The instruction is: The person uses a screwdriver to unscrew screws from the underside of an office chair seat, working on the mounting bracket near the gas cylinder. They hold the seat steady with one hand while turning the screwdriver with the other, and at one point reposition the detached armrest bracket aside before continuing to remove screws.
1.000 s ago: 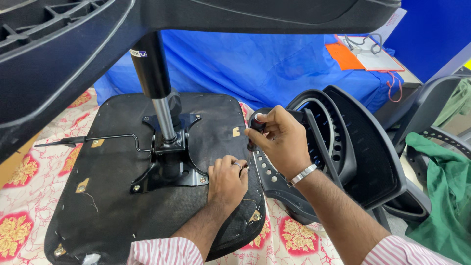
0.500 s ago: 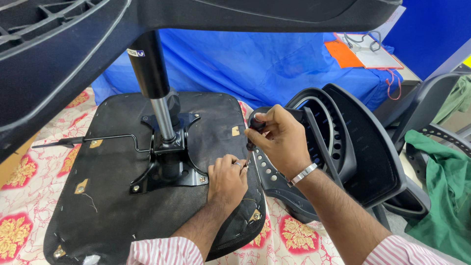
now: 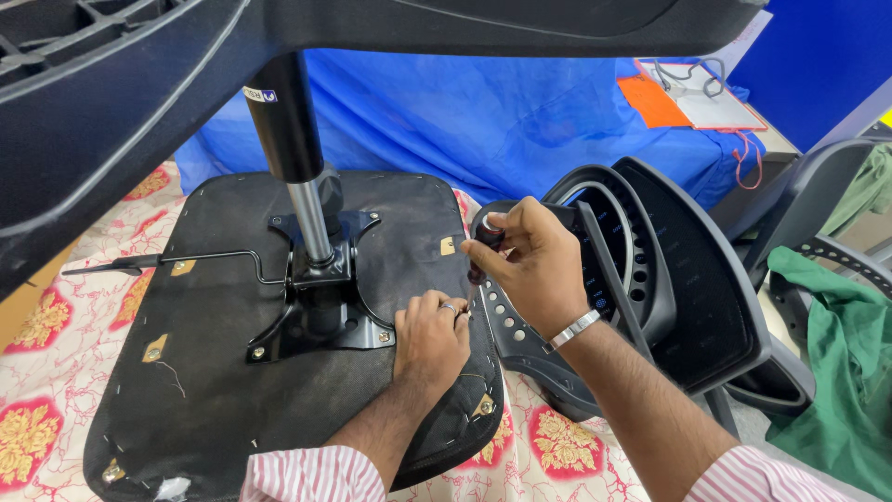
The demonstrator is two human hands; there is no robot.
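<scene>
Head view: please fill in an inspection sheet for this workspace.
Surface: floral cloth under the work.
Job's things: upturned black seat base with metal mechanism plate and gas cylinder; screwdriver.
Clutter: stacked black chair backs, green cloth.
Hands: right hand grips the screwdriver; left hand rests on the seat.
Cables: nothing seen.
Surroundings: blue tarp, clipboard.

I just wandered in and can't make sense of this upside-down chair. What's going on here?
A person is working on the underside of an office chair seat lying on a flowered cloth. The right hand grips a screwdriver upright, its tip down at the seat's edge, where the left hand rests and steadies things. The metal bracket and gas column stand at the seat's middle.
</scene>
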